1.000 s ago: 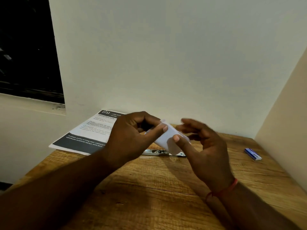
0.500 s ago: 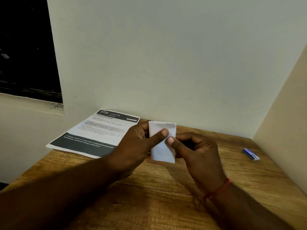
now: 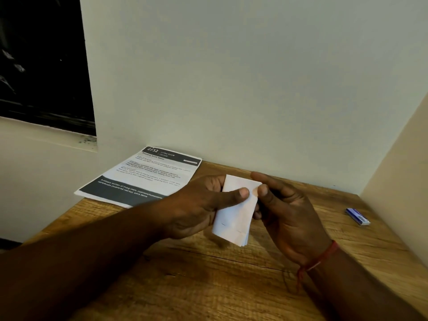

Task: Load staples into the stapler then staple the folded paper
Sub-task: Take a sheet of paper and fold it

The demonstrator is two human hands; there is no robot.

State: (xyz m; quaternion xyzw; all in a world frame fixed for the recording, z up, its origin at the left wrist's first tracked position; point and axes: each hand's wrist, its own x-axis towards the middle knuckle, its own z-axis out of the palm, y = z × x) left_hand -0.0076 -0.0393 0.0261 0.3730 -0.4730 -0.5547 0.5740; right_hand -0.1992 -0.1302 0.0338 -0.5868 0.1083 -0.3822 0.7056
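The folded paper [image 3: 234,218] is held upright between both hands, just above the wooden surface [image 3: 208,286]. It is not resting on the surface.

The left hand [image 3: 196,205] pinches the paper near its top. The thumb lies flat across the front, and the other fingers [image 3: 215,184] are curled behind the left edge.

The right hand [image 3: 289,214] pinches the upper right edge. Its thumb tip presses the front just beside the left thumb tip. The forefinger reaches over the top right corner, and the remaining fingers curl behind the right edge.

Below both thumbs, near the paper's lower edge, are two small dark marks, too small to make out.

A red thread [image 3: 319,258] circles the right wrist.

Beyond the left hand's fingers and to their left, a printed sheet [image 3: 143,177] lies flat on the surface against the wall [image 3: 231,89], with one corner hanging past the surface's edge. Well to the right of the right hand's fingers, a small blue box [image 3: 357,216] lies on the surface near the side wall.
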